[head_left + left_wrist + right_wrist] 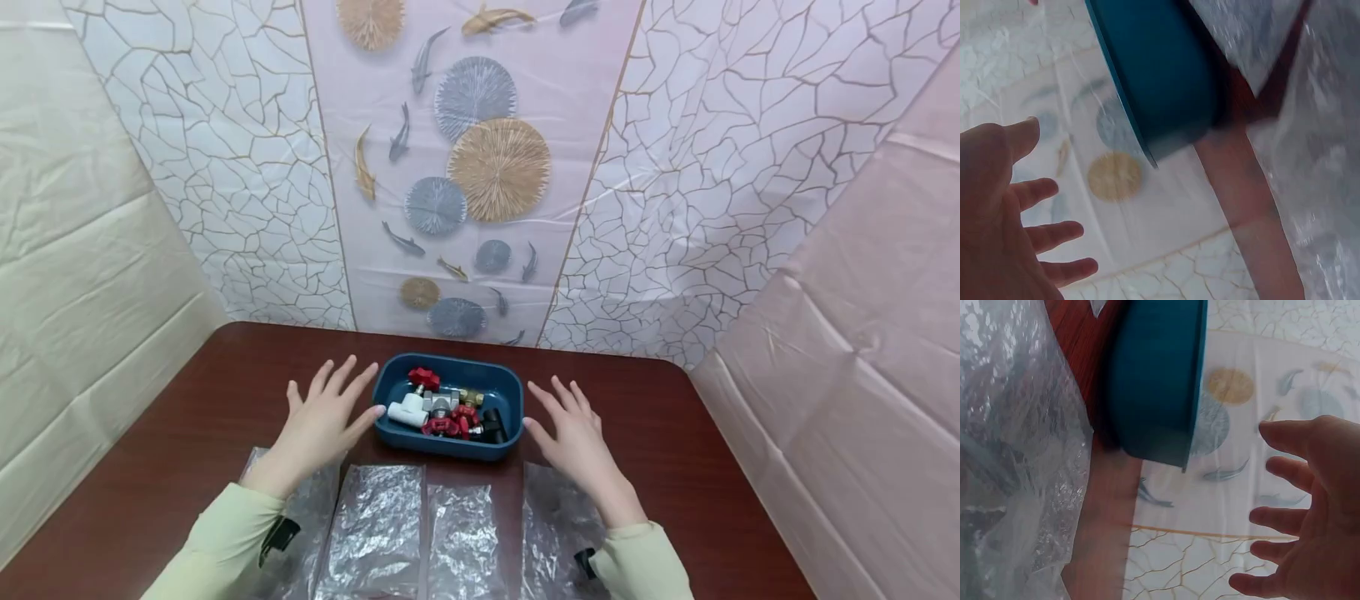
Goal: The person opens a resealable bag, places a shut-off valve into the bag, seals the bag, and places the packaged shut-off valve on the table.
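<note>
A dark blue plastic basin (450, 451) stands on the table and holds a white pipe tee (407, 412), valves with red handles (424, 378), a brass fitting (472, 397) and a black elbow fitting (492, 427). My left hand (318, 425) hovers at the basin's left side, fingers spread, holding nothing. On the other side, my right hand (576, 440) is also spread, with its thumb close to the rim. Both wrist views show the basin's outer wall (1160, 69) apart from the fingers; its contents are hidden there.
Several clear plastic bags lie in a row before the basin, including a left-middle bag (378, 525), a narrower bag (463, 537) and a right bag (555, 508) partly beneath my right forearm. Patterned cloth (480, 250) hangs behind the brown table (667, 467).
</note>
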Demonstrator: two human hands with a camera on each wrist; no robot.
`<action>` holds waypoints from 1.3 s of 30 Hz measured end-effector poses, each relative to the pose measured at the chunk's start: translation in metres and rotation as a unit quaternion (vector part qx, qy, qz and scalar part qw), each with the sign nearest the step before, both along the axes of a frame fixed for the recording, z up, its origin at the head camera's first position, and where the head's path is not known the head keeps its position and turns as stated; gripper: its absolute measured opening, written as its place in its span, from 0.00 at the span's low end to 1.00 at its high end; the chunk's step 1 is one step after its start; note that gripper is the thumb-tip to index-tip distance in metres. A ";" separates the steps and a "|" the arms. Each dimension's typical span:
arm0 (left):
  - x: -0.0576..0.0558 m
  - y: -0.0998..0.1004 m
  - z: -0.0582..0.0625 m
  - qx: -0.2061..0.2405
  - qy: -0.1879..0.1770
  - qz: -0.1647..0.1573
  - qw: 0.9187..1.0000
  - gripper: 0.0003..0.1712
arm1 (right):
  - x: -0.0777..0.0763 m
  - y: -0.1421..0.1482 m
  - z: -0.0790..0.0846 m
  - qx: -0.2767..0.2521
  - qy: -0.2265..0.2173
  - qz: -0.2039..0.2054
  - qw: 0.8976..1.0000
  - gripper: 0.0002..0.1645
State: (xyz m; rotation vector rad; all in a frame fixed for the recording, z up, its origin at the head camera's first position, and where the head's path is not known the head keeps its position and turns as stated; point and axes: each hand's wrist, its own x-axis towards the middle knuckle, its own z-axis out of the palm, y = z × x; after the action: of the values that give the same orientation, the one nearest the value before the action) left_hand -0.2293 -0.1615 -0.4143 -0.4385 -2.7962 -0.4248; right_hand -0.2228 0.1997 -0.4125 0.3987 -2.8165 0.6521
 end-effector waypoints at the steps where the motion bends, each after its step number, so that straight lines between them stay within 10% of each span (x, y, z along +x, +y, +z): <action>1: 0.003 0.004 -0.001 -0.003 0.003 -0.008 1.000 0.39 | 0.003 0.000 0.000 0.003 0.003 0.005 1.000 0.33; 13: 0.060 0.059 -0.022 -0.050 -0.024 -0.146 0.988 0.37 | 0.060 -0.021 -0.011 0.057 -0.048 0.105 0.992 0.31; 26: 0.094 0.085 -0.050 -0.092 -0.132 -0.301 0.940 0.29 | 0.093 -0.037 -0.037 0.116 -0.124 0.251 0.953 0.25; 39: 0.102 0.090 -0.067 -0.159 0.067 -0.355 0.919 0.17 | 0.095 -0.035 -0.062 0.110 -0.051 0.329 0.937 0.24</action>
State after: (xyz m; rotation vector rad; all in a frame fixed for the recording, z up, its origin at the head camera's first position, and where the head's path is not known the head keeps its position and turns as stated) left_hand -0.1272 -0.0719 -0.4814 -1.5086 -2.4858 -0.0606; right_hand -0.1279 0.1644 -0.4747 1.4222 -2.8357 0.4670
